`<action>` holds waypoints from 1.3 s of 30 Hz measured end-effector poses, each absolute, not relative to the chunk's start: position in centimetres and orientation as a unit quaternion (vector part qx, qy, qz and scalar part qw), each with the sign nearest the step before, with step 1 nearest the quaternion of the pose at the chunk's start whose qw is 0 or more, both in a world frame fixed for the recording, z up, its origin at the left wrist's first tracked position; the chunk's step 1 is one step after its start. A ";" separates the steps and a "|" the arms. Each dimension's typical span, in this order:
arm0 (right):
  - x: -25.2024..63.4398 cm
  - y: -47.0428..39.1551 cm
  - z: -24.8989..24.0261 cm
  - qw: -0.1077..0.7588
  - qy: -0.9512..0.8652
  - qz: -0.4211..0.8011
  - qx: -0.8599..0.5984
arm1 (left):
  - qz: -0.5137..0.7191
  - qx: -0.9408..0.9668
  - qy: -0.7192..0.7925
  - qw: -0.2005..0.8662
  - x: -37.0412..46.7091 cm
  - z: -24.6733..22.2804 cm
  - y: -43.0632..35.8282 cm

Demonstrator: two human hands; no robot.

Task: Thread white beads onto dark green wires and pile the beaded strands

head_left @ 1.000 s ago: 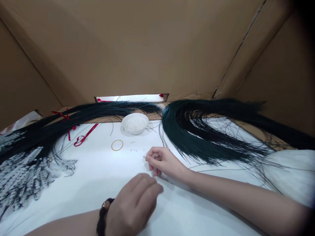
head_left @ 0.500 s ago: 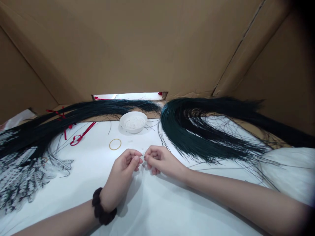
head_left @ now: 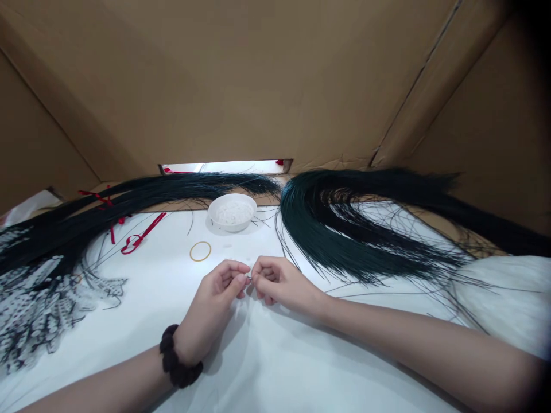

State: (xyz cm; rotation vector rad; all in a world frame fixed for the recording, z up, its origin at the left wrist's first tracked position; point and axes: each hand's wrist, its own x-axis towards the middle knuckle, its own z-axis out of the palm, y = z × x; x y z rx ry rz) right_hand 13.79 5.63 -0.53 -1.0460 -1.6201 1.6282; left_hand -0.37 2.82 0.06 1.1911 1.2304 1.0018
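My left hand [head_left: 224,287] and my right hand [head_left: 275,281] meet over the white surface, their fingertips nearly touching. Each pinches at a thin dark strand [head_left: 249,278], of which only a short bit shows between the fingers; the rest is hidden. A dark scrunchie circles my left wrist. Beyond the hands is a white bowl [head_left: 232,212] of small whitish pieces. A yellow rubber band [head_left: 200,251] lies left of them. On the right curves a thick bundle of dark green strands [head_left: 310,229].
Another strand bundle [head_left: 146,195] runs along the left, tied with red ribbon, its near ends carrying white dotted pieces [head_left: 38,304]. A loose red ribbon [head_left: 142,235] lies beside it. White plastic [head_left: 508,298] sits at right. Cardboard walls [head_left: 224,80] stand behind and at the sides.
My fingertips have drawn slightly closer together, and less of the strand shows between them. Everything else lies as before, apart from a tiny shift of the view.
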 end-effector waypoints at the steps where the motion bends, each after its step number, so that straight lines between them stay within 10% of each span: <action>1: 13.8 5.6 -0.6 0.305 -0.613 0.613 -0.394 | 0.424 0.504 0.518 0.546 -0.4 0.1 2.8; 39: 13.8 5.6 -0.4 0.291 -0.593 0.623 -0.419 | 0.419 0.508 0.540 0.524 -0.5 0.3 3.0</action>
